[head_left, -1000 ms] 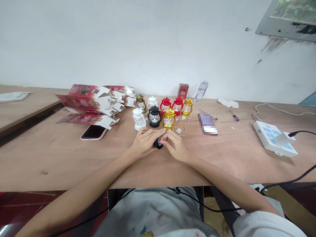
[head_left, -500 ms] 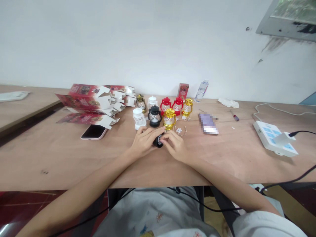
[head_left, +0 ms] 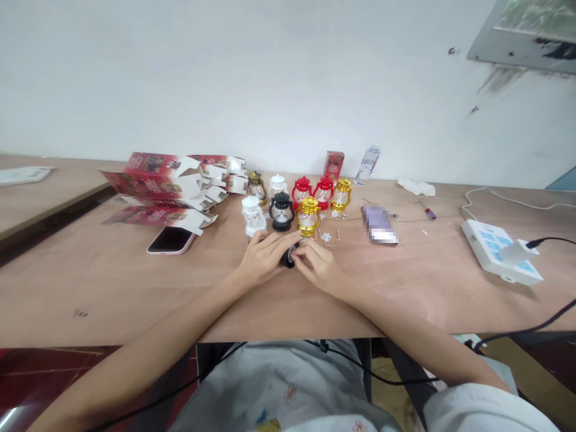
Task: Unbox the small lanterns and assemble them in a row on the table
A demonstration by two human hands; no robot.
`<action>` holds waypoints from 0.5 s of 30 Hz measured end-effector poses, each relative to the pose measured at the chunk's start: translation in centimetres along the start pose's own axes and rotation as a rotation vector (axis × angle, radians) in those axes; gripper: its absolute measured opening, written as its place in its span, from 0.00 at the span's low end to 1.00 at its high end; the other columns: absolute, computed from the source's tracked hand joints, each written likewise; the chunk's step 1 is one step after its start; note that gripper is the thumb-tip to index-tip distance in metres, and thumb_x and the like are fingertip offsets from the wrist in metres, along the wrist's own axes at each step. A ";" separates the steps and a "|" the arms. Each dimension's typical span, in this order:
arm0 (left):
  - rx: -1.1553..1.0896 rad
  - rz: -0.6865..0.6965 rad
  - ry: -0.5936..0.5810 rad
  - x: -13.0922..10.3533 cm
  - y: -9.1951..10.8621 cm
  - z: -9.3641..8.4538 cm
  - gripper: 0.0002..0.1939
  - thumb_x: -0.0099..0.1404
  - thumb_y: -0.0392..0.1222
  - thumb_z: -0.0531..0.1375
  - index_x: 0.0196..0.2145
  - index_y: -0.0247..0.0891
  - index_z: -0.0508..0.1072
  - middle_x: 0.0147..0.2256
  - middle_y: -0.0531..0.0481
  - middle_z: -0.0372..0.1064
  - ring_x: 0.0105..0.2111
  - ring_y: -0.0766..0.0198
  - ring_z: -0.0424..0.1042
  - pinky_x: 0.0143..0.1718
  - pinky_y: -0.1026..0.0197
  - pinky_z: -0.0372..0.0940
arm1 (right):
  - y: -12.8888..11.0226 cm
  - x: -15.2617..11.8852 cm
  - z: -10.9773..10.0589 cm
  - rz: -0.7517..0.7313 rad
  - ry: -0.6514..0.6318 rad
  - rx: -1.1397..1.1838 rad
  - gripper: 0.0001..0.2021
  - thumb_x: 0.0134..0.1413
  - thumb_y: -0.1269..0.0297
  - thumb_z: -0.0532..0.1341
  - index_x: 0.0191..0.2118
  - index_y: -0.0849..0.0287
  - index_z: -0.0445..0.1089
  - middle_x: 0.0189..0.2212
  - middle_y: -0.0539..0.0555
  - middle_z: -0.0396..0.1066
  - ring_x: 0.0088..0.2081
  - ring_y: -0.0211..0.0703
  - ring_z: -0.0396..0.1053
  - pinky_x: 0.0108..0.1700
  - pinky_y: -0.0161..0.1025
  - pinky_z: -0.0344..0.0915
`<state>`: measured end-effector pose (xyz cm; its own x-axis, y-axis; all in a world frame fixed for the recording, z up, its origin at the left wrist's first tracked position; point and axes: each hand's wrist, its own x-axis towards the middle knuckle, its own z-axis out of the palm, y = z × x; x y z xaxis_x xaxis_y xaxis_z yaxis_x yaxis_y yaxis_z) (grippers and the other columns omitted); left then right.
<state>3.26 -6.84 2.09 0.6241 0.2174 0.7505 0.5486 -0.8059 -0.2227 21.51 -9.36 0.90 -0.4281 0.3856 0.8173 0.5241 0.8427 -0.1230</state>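
Note:
A small black lantern (head_left: 287, 259) lies on its side, its round base turned toward me and most of its body hidden by fingers. My left hand (head_left: 264, 257) is closed around it from the left. At the base, the fingertips of my right hand (head_left: 320, 267) are pinched together against it; anything tiny between them is hidden. Just beyond my hands stand a white lantern (head_left: 254, 217), a black upright lantern (head_left: 282, 212) and a gold lantern (head_left: 308, 217). Behind these is a row with red lanterns (head_left: 302, 193). Wire handles (head_left: 332, 239) lie by the gold one.
Flattened red boxes (head_left: 153, 183) are piled at the left above a phone (head_left: 170, 240). A red box (head_left: 333, 165) and a bottle (head_left: 369, 163) stand near the wall. To the right are a purple phone (head_left: 380, 224), a screwdriver (head_left: 428, 210), tissue (head_left: 416, 187) and a power strip (head_left: 499, 255).
The black lantern's base has turned slightly, showing less of its face. My right fingers have shifted a little at the base; my left hand stays almost still.

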 end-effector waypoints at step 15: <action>-0.068 -0.070 -0.012 -0.2 0.0 0.4 0.23 0.68 0.48 0.53 0.57 0.34 0.61 0.44 0.42 0.74 0.38 0.61 0.73 0.39 0.58 0.56 | -0.1 0.2 -0.1 0.054 -0.009 0.044 0.04 0.60 0.72 0.52 0.35 0.59 0.62 0.29 0.53 0.65 0.30 0.37 0.65 0.33 0.34 0.65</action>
<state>3.39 -6.67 1.65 0.5920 0.2809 0.7554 0.5525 -0.8238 -0.1267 21.43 -9.46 1.10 -0.4070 0.4342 0.8036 0.5135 0.8364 -0.1918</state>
